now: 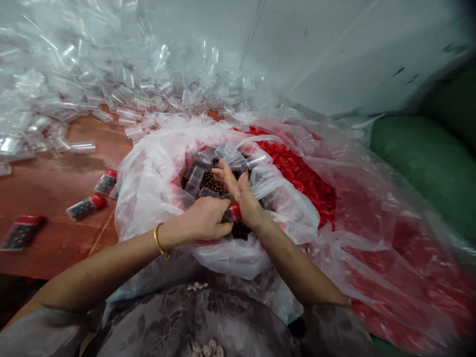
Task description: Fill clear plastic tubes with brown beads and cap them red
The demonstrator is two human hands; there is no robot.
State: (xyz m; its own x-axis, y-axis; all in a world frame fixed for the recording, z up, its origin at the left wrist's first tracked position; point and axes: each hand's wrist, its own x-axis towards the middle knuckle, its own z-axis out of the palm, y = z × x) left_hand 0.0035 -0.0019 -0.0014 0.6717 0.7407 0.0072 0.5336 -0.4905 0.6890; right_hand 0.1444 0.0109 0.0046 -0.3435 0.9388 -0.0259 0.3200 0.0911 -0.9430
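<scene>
Inside white bag's rim (141, 163), left hand (210, 218) grips red-capped container (233, 213).

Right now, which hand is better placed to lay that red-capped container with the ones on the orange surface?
Probably the left. The left hand grips the red-capped container and is nearer the orange surface, off to its left. The right hand is open at the cap and farther away.

Packing workshop, heaped empty clear containers (126, 94)

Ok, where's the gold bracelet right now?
In the head view, the gold bracelet is left of center, around the left wrist, beside the white plastic bag.
</scene>
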